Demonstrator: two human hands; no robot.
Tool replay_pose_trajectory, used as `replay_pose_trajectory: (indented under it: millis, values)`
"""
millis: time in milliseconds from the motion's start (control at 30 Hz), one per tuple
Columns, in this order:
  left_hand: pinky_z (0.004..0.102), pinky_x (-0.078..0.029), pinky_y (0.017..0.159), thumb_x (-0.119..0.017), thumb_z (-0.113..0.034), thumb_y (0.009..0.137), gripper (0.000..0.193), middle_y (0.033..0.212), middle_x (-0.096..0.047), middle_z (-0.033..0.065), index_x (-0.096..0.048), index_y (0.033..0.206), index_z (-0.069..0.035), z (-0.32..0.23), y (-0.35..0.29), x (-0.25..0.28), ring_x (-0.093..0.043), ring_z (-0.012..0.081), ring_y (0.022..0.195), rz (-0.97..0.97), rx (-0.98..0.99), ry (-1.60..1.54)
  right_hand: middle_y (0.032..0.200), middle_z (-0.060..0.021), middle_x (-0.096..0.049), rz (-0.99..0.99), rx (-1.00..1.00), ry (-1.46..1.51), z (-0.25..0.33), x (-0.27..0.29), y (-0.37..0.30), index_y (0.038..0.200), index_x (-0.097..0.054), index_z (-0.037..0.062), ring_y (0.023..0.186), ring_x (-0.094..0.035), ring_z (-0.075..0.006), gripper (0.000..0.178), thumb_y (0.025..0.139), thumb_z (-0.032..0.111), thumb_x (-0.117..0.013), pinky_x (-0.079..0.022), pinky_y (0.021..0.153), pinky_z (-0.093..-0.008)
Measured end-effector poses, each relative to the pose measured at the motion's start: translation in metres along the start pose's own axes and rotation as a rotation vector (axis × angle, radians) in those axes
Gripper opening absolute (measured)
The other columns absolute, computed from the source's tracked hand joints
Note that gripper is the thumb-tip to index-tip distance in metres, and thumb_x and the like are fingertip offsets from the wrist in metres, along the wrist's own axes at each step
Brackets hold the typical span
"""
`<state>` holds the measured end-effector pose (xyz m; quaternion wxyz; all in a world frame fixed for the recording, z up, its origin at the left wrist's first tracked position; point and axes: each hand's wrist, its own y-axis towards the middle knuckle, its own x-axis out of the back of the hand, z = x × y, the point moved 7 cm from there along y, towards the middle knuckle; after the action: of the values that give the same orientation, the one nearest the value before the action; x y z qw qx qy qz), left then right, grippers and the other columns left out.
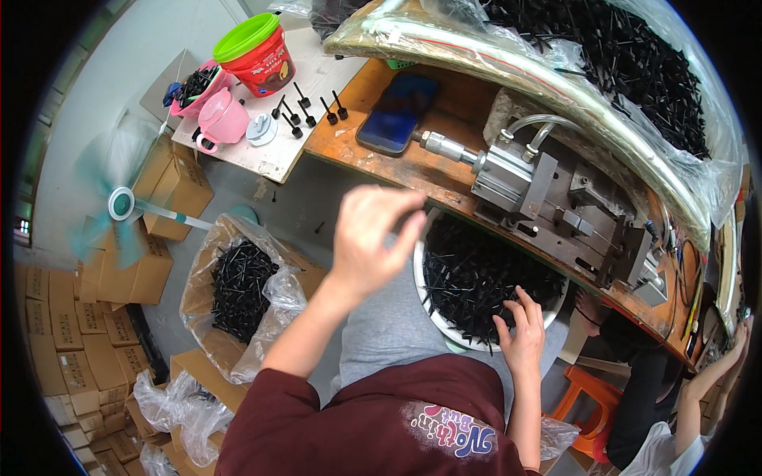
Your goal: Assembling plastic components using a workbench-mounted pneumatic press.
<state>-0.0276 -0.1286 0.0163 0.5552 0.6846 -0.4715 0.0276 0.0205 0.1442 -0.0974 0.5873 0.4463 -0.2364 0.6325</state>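
A white round basin (421, 297) full of small black stemmed parts (480, 274) rests at my lap, partly under the bench edge. My right hand (524, 329) is at the basin's near right side, fingertips among the parts, thumb and fingers apart. My left hand (369, 242) is raised left of the basin, close to the bench's front edge, and somewhat blurred. Its thumb and forefinger bend toward each other in a pinch; a small dark thing seems to lie between them, too smeared to name. Beyond stands a metal clamping fixture with an air cylinder (504, 178) on the bench.
Several black parts stand on the white table (274, 163) beside a phone (397, 111), a red bucket (266, 63) and a pink cup (222, 117). A lined carton of parts (242, 289) and a spinning fan (121, 204) are left. Another person's arm (706, 381) shows far right.
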Motion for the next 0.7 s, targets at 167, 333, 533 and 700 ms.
replay_pose_trajectory:
  millis: [167,333,533,700]
  values:
    - [0.0342,-0.049,0.076,-0.071,0.001,0.077,0.021,0.092,-0.072,0.0089,-0.070,0.097,-0.003,-0.011,-0.058,-0.024,-0.067,0.0228,0.077,0.162,0.146,-0.221,0.127,-0.0156,-0.059,-0.004,0.030,0.036,0.011,0.010,-0.003,0.101,-0.066,0.0011,0.106,-0.061,-0.0327,0.029,0.075,0.005,-0.077,-0.050,0.089,-0.0389]
    - [0.0312,-0.052,0.066,-0.071,0.004,0.075,0.024,0.090,-0.072,0.0088,-0.071,0.099,-0.003,-0.022,-0.067,-0.048,-0.069,0.0223,0.075,0.216,0.076,-0.371,0.120,-0.0160,-0.064,-0.130,0.080,0.199,0.029,0.065,0.017,0.096,-0.068,0.0002,0.095,-0.064,-0.0283,0.025,0.073,0.001,-0.077,-0.052,0.082,-0.0356]
    - [0.0296,-0.054,0.063,-0.070,0.003,0.073,0.030,0.095,-0.073,0.0080,-0.070,0.102,-0.004,-0.058,-0.071,-0.074,-0.070,0.0211,0.075,0.392,-0.034,-0.477,0.109,-0.0197,-0.067,-0.460,0.289,0.181,0.051,0.180,0.071,0.095,-0.068,-0.0024,0.090,-0.065,-0.0238,0.017,0.079,-0.008,-0.067,-0.051,0.080,-0.0308]
    - [0.0281,-0.053,0.059,-0.068,0.003,0.072,0.035,0.096,-0.073,0.0062,-0.070,0.105,-0.006,-0.082,-0.071,-0.090,-0.069,0.0189,0.072,0.453,-0.135,-0.549,0.098,-0.0032,-0.071,-0.671,0.238,-0.002,0.020,0.251,0.136,0.102,-0.070,0.0029,0.080,-0.058,-0.0084,0.015,0.088,0.002,-0.065,-0.043,0.068,-0.0225]
